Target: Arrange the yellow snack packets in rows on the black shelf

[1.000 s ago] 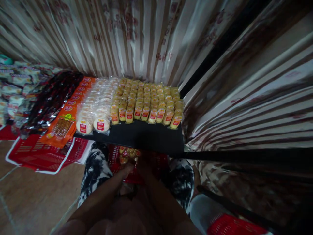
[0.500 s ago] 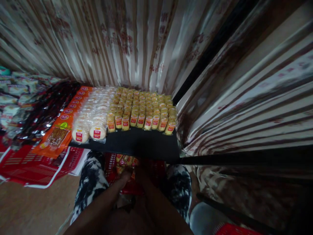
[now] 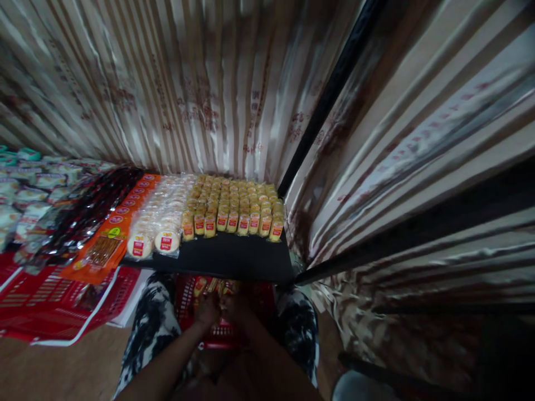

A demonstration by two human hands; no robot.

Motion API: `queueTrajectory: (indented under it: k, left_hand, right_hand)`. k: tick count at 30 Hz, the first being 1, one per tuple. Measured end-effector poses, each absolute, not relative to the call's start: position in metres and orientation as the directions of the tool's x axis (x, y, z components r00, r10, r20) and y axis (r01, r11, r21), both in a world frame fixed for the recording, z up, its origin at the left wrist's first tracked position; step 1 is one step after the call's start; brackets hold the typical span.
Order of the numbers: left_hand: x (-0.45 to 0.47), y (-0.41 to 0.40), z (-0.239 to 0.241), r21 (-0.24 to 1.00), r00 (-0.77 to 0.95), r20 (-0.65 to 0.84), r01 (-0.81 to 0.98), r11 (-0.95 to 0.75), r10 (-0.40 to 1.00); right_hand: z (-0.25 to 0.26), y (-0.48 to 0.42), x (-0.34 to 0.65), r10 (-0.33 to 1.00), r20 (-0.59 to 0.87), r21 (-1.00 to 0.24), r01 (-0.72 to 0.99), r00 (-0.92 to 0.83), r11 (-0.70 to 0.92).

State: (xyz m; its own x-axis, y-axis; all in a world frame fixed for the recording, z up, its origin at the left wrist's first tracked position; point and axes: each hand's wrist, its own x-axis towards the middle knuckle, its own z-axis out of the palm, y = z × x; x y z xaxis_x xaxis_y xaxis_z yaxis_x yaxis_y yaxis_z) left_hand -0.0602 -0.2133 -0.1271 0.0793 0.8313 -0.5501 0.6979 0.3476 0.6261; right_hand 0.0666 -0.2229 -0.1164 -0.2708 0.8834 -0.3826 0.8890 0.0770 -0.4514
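Note:
My left hand (image 3: 205,310) and my right hand (image 3: 232,308) reach down together into a red basket (image 3: 228,334) between my knees, under the front edge of a black shelf (image 3: 225,260). Small yellow snack packs (image 3: 211,287) lie in the basket just beyond my fingers. Both hands are dark and partly hidden, so I cannot see how the fingers are set. On the shelf stand rows of the same yellow packs with red labels (image 3: 232,209), beside round white cakes in clear wrap (image 3: 156,223).
Orange packets (image 3: 108,236) and dark shiny packets (image 3: 79,217) fill the shelf to the left, over a red basket (image 3: 50,303). Striped curtains (image 3: 188,83) hang behind and to the right, with a black post (image 3: 330,94) at the corner.
The camera has tilted up, so the shelf sits lower and smaller in view. My hands have come closer together over the packs in the basket.

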Motion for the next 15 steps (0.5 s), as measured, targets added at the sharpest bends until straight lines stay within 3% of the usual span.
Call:
queueTrajectory:
  k: [5,8,11,15]
  left_hand:
    - [-0.063,-0.221,-0.107,0.635,0.159,-0.605,0.688,0.352,0.780]
    - [-0.064,-0.231,-0.097,0.735,0.232,-0.601,0.536,0.415,0.765]
    - [-0.067,-0.237,-0.087,0.828,0.295,-0.545,0.338,0.448,0.785]
    - [-0.068,-0.236,-0.068,0.910,0.307,-0.409,0.210,0.358,0.859]
  right_hand:
    - [-0.085,-0.226,0.084,0.861,-0.352,-0.468,0.866,-0.367,0.178]
    - [-0.061,-0.235,0.095,0.871,-0.304,-0.471,0.856,-0.386,0.215]
    - [-0.038,-0.246,0.102,0.922,-0.193,-0.493,0.846,-0.335,0.204]
    - [-0.011,-0.257,0.109,0.972,0.039,-0.575,0.790,-0.230,0.210]
